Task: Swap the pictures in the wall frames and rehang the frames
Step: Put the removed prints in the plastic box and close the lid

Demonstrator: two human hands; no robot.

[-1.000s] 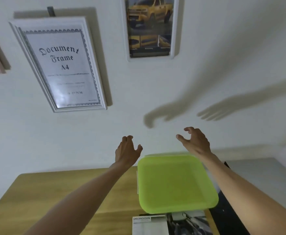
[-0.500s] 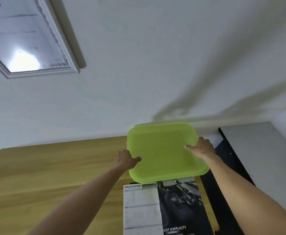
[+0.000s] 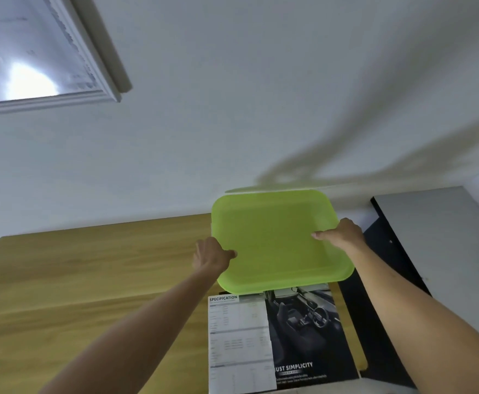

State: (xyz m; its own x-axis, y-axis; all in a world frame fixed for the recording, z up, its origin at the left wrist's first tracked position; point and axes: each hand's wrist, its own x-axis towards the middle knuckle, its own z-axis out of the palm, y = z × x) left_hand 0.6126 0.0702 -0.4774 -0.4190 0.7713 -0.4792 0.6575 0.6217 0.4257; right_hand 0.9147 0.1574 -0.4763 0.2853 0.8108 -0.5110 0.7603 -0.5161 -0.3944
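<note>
Both hands hold green tray (image 3: 275, 240) — left grip (image 3: 211, 255) at 9 o'clock edge, right grip (image 3: 343, 234) at 3 o'clock, thumbs on top.

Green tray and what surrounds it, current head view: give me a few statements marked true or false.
1. Both hands grip the green tray, the left hand on its left edge and the right hand on its right. True.
2. The tray holds a stack of photos. False: its surface shows nothing on it.
3. A car brochure lies on the wooden table just in front of the tray. True.
4. The white document frame lies flat on the table. False: it hangs on the wall, upper left.
</note>
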